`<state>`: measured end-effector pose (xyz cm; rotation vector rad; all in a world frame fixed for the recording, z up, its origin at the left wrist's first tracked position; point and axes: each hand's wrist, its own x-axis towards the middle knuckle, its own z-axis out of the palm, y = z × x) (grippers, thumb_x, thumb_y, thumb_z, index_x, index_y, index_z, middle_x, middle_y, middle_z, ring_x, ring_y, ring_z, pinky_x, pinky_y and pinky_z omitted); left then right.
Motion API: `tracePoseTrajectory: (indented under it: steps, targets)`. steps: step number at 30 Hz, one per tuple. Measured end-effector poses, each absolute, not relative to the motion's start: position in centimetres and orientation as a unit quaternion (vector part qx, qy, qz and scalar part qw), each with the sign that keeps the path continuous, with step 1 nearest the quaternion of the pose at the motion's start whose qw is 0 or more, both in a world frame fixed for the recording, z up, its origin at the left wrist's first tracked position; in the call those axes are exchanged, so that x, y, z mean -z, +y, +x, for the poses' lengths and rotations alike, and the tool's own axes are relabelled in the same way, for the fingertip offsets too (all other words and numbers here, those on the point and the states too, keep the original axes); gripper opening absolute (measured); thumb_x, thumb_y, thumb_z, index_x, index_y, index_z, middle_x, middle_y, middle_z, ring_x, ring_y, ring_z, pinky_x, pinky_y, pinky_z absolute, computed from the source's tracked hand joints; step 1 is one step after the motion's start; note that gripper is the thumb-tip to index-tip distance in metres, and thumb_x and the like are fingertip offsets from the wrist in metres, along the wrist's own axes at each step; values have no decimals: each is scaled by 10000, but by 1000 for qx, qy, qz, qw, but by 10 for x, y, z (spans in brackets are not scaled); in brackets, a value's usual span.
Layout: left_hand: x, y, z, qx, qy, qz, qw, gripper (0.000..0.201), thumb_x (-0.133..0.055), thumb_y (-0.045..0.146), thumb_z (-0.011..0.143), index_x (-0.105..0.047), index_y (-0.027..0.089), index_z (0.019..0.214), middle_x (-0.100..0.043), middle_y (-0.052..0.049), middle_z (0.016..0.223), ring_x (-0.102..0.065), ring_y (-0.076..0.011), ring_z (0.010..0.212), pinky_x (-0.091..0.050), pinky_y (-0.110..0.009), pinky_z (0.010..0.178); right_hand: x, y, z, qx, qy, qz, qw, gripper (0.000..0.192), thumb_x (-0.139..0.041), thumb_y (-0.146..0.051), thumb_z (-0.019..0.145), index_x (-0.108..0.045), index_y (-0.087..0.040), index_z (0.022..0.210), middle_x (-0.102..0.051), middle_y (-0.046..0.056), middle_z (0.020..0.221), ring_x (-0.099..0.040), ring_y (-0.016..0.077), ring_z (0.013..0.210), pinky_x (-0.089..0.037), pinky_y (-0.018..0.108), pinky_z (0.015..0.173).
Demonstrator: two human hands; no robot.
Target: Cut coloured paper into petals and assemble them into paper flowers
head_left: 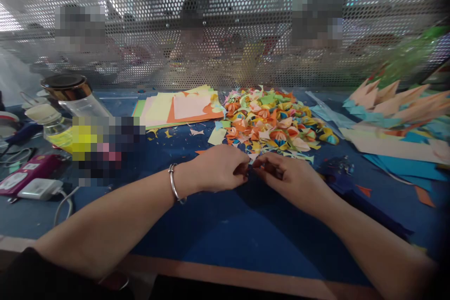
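My left hand [225,168] is closed, its fingers curled downward over the blue tabletop [225,234]. Close to its fingertips, my right hand [284,171] has thumb and fingers pinched together. Whatever lies between the fingertips is too small or hidden to make out. Just beyond both hands rises a heap of folded paper pieces and scraps [274,122] in orange, yellow, green and pink. A pale yellow paper square [217,136] lies near my left knuckles. Right of my right hand rests a dark blue hand tool with a long handle [358,197].
Coloured paper sheets [190,105] are stacked at the back. On the left stand a lidded clear bottle [79,98], a smaller bottle [52,124], a purple case [30,176] and a white charger [40,189]. Pointed folded papers [390,98] sit right. A perforated metal screen [228,65] closes the back.
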<state>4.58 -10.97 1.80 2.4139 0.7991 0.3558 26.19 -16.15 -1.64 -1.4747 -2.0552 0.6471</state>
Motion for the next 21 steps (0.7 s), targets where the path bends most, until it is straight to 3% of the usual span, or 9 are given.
tracePoseTrajectory:
  steps: [11, 21]
  targets:
    - [-21, -107, 50, -283, 389, 799, 362, 202, -705, 276, 832, -565, 213, 700, -660, 6, 689, -540, -120, 618, -392, -275, 615, 15, -168, 261, -260, -719, -545, 346, 277, -575, -468, 982, -709, -227, 960, -710, 31, 736, -639, 173, 622, -482, 276, 557]
    - [-12, -111, 56, -309, 395, 745, 440, 244, -711, 355, 838, -548, 213, 724, -687, -19, 718, -540, -109, 618, -398, -272, 592, 14, -170, 260, -269, -713, -536, 364, 362, -593, -557, 988, -719, -219, 952, -698, 33, 724, -625, 169, 614, -475, 276, 547]
